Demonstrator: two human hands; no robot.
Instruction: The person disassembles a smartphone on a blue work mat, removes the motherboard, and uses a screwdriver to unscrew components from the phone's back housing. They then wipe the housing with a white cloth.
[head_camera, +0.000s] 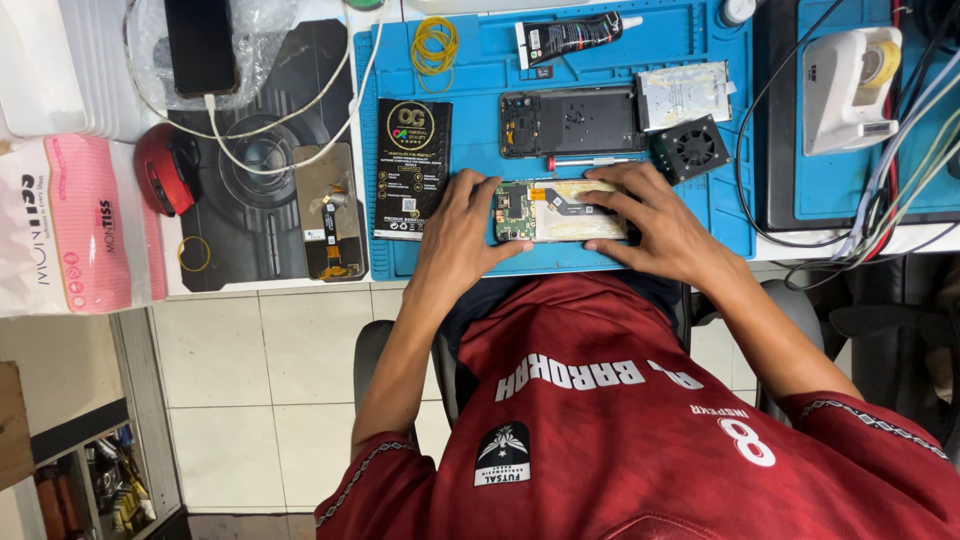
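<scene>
Opened phone body, back off and circuit board exposed, lies flat on the blue mat near the front edge of the desk. Long axis runs parallel to that front edge.

Left hand clamps the board end: fingers spread, tips resting on the end and upper rim, thumb along the near side.

Right hand covers the opposite end; fingers spread flat over the top face, forefinger reaching toward the middle. Both hands touch it, one at each end; neither lifts it.

Red-handled screwdriver lies just behind, parallel. Empty phone frame farther back; small black fan beside the right hand.
</scene>
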